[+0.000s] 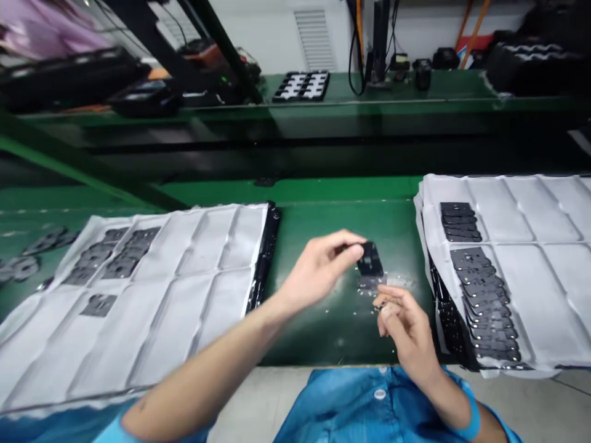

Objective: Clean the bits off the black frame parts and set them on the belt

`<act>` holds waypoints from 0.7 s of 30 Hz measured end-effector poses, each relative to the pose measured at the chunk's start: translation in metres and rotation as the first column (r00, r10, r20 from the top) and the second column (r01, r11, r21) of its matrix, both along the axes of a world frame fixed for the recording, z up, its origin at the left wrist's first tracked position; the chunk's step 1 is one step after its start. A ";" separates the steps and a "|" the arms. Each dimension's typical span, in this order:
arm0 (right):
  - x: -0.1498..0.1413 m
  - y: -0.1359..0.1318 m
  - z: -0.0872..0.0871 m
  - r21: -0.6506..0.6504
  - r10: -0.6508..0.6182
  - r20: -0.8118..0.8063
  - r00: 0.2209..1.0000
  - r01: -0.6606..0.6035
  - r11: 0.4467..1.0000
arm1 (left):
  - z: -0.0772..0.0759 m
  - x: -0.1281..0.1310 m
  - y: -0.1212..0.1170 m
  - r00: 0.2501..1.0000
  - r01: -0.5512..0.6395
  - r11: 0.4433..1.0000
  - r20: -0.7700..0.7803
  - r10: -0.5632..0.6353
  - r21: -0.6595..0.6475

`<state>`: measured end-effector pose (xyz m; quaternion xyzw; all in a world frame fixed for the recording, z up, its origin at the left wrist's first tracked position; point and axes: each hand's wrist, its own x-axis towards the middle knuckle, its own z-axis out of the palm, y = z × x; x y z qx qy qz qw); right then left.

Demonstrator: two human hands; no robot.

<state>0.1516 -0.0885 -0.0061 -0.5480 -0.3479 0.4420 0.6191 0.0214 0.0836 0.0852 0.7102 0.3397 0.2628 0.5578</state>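
Head view: I have the left hand (323, 266) pinching a flat black plate (370, 261) between thumb and fingers, over the green table (305, 329). Just below and to the right of that plate, my right hand (407, 329) is half curled, thumb near its fingertips; I cannot tell whether it grips anything small. White specks (361, 293) lie near both hands. Left of the left hand, I see a white-lined tray (235, 232) bearing loose black plates (132, 252); right of the right hand, a second white-lined tray (549, 295) carries overlapping plates (487, 301).
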 end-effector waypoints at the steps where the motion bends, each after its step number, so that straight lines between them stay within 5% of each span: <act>1: 0.002 -0.001 -0.002 0.002 0.009 0.017 1.000 -0.009 1.000 | 0.009 0.019 0.021 0.999 0.049 0.995 0.008 -0.050 0.082; 6: 0.008 -0.009 -0.014 -0.013 0.052 0.164 0.985 -0.051 0.999 | 0.031 0.155 0.108 0.901 0.424 0.878 -0.001 -0.435 0.220; 11: 0.006 -0.015 -0.025 -0.025 0.061 0.250 0.966 -0.057 0.998 | 0.025 0.269 0.130 0.739 0.673 0.710 -0.223 -0.636 0.206; 14: 0.006 -0.017 -0.031 -0.034 0.079 0.261 0.962 -0.072 0.997 | 0.012 0.296 0.124 0.654 0.754 0.611 -0.362 -0.664 0.241; 18: 0.007 -0.016 -0.031 -0.024 0.109 0.271 0.956 -0.107 0.994 | -0.003 0.300 0.119 0.665 0.742 0.608 -0.424 -0.615 0.283; 21: 0.007 -0.015 -0.027 -0.018 0.121 0.280 0.952 -0.121 0.993 | 0.000 0.294 0.119 0.690 0.719 0.598 -0.475 -0.546 0.356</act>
